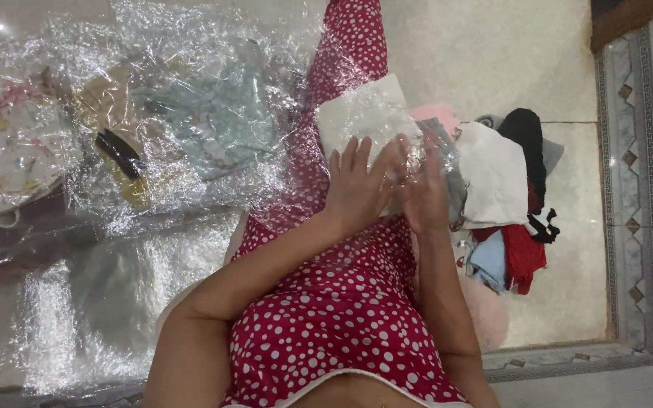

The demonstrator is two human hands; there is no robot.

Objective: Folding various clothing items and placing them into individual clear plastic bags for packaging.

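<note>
Two hands meet over a white folded cloth in a clear plastic bag, which lies on the person's lap, across the red dress with white dots. Left hand lies flat with fingers spread on the near edge of the packet; right hand sits just beside it, fingers curled into the crinkled film at the packet's right edge, seemingly pinching the plastic rather than the cloth. Whether that pinch is closed I cannot tell; film and glare hide the fingertips. Judged by look, the packet is light and soft, limp under its own weight, with a slick, noisy wrapper that slides over the cloth inside. A grip on the film alone would likely slip or stretch it; a flat palm below and a thumb above, or both side edges at once, looks safer. To the left on the floor, clear bags with packed garments are spread out, shiny and overlapping. To the right, a loose pile of clothes in white, black, red and blue rests on the pale tiled floor.
</note>
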